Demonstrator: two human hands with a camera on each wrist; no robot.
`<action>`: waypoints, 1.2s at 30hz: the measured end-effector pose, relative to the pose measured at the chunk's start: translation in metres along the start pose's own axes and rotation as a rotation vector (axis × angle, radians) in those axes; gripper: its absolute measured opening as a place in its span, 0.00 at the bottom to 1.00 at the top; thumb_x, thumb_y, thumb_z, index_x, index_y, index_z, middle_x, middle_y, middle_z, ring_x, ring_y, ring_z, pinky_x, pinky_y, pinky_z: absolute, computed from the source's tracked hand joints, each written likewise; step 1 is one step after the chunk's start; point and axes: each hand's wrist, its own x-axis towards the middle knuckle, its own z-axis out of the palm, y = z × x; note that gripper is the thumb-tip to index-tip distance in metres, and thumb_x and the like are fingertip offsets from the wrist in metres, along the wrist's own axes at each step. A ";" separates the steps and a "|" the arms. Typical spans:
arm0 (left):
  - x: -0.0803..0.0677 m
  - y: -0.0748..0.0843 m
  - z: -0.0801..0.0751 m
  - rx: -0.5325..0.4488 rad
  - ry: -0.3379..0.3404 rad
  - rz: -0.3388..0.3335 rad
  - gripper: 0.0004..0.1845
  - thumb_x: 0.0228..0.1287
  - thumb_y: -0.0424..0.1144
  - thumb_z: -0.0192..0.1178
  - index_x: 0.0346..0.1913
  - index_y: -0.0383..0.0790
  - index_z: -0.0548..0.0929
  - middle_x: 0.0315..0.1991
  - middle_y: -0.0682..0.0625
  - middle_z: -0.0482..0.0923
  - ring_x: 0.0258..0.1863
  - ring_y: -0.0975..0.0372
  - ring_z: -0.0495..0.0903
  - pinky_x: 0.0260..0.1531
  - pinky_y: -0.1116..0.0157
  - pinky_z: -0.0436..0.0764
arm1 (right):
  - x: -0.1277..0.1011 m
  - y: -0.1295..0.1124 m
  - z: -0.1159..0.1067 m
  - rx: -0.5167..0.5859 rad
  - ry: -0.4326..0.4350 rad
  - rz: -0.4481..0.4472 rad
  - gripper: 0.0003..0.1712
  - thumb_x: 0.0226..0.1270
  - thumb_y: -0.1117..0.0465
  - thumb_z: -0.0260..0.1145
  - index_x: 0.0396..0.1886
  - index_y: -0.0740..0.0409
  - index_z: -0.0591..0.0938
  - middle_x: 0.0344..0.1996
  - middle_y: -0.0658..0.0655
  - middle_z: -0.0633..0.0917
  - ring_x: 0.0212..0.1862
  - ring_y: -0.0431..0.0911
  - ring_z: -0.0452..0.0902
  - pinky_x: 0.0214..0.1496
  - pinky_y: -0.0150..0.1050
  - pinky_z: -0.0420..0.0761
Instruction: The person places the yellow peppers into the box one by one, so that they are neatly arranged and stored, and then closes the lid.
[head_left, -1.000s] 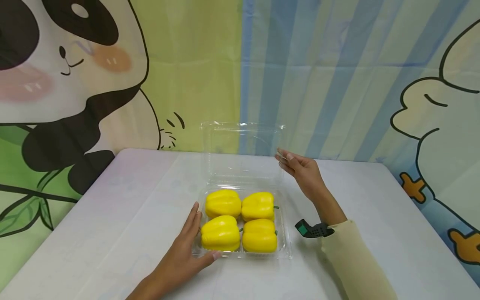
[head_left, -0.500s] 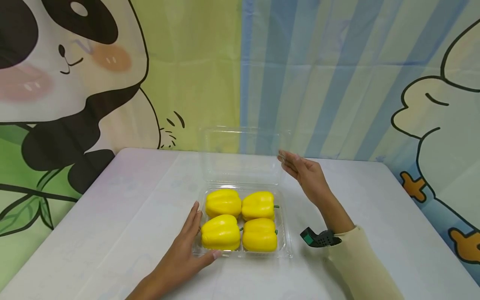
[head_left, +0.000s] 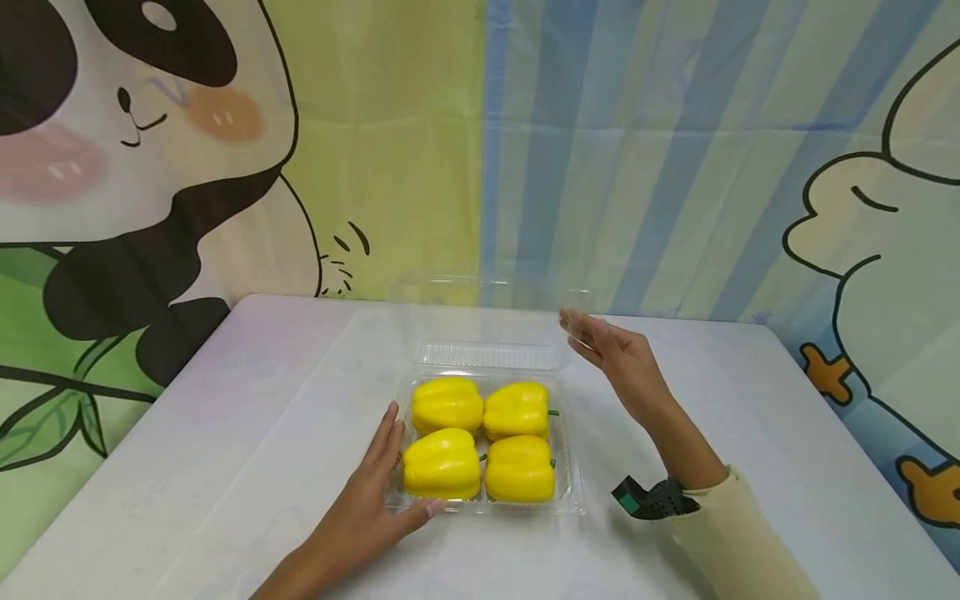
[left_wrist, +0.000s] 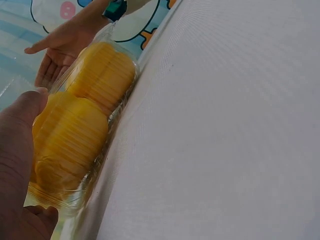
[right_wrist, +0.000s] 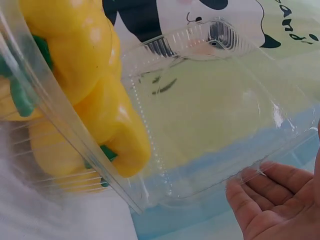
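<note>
A clear plastic clamshell box (head_left: pixel 576 492) lies on the table with several yellow bell peppers (head_left: pixel 520 471) in its base. Its hinged lid (head_left: pixel 486 357) stands raised at the far side, tilted over toward the base. My right hand (head_left: pixel 618 362) is at the lid's right edge; in the right wrist view its straight fingers (right_wrist: pixel 287 180) touch the lid's edge. Around the base's near left corner, my left hand (head_left: pixel 367 500) is spread, straight fingers along the left side and thumb by the front rim. The left wrist view shows its thumb (left_wrist: pixel 30 107) beside the peppers.
A white-covered table (head_left: pixel 247 467) lies under the box. Behind it hangs a cartoon-printed curtain (head_left: pixel 390 142) with a panda and stripes. A black band with a green part (head_left: pixel 651 502) sits on the right wrist.
The lid has swung forward and down over its hinge toward the base. My right hand has come slightly nearer and to the right with it. The left hand and the peppers have stayed put.
</note>
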 end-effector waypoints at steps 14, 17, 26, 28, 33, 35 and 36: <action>0.000 0.000 -0.001 -0.004 -0.005 -0.004 0.59 0.54 0.68 0.64 0.76 0.31 0.50 0.79 0.51 0.34 0.74 0.50 0.49 0.64 0.47 0.59 | -0.016 -0.010 0.002 -0.052 0.019 0.014 0.37 0.80 0.43 0.38 0.67 0.72 0.68 0.65 0.66 0.71 0.67 0.56 0.67 0.60 0.34 0.72; 0.000 0.000 -0.001 0.002 0.001 0.003 0.59 0.54 0.67 0.64 0.75 0.30 0.50 0.79 0.50 0.34 0.74 0.50 0.48 0.64 0.47 0.59 | -0.019 -0.010 0.003 -0.064 0.039 0.031 0.36 0.81 0.46 0.40 0.66 0.75 0.67 0.64 0.68 0.71 0.66 0.58 0.67 0.59 0.34 0.72; 0.000 0.000 -0.001 0.003 0.000 -0.001 0.60 0.54 0.68 0.63 0.75 0.30 0.51 0.79 0.50 0.34 0.74 0.51 0.49 0.65 0.47 0.58 | -0.036 -0.007 0.005 -0.178 0.056 -0.036 0.36 0.76 0.42 0.50 0.64 0.69 0.74 0.61 0.65 0.76 0.60 0.56 0.75 0.57 0.37 0.74; 0.000 0.000 -0.001 0.003 0.001 0.004 0.60 0.54 0.68 0.63 0.75 0.30 0.50 0.79 0.50 0.34 0.74 0.51 0.49 0.65 0.47 0.58 | -0.040 -0.005 0.005 -0.201 0.045 -0.059 0.37 0.74 0.38 0.51 0.64 0.66 0.75 0.60 0.63 0.77 0.59 0.57 0.76 0.57 0.39 0.74; 0.000 0.000 -0.002 -0.004 -0.005 0.003 0.60 0.53 0.68 0.64 0.76 0.31 0.49 0.79 0.50 0.34 0.73 0.51 0.51 0.64 0.48 0.58 | -0.047 0.000 0.002 -0.227 0.000 -0.101 0.37 0.72 0.35 0.51 0.66 0.56 0.75 0.63 0.54 0.77 0.63 0.51 0.72 0.60 0.36 0.73; 0.001 -0.001 -0.002 -0.010 -0.009 -0.003 0.60 0.53 0.68 0.64 0.76 0.32 0.49 0.78 0.50 0.35 0.72 0.51 0.54 0.64 0.48 0.59 | -0.049 0.002 0.001 -0.216 -0.024 -0.116 0.37 0.71 0.35 0.51 0.67 0.54 0.74 0.64 0.52 0.75 0.64 0.49 0.71 0.60 0.35 0.72; 0.001 -0.001 -0.003 -0.016 -0.012 -0.007 0.60 0.53 0.68 0.64 0.76 0.32 0.48 0.78 0.50 0.35 0.71 0.52 0.57 0.64 0.48 0.60 | -0.050 0.003 0.000 -0.206 -0.037 -0.124 0.37 0.71 0.34 0.51 0.68 0.54 0.73 0.65 0.52 0.74 0.65 0.48 0.70 0.61 0.34 0.71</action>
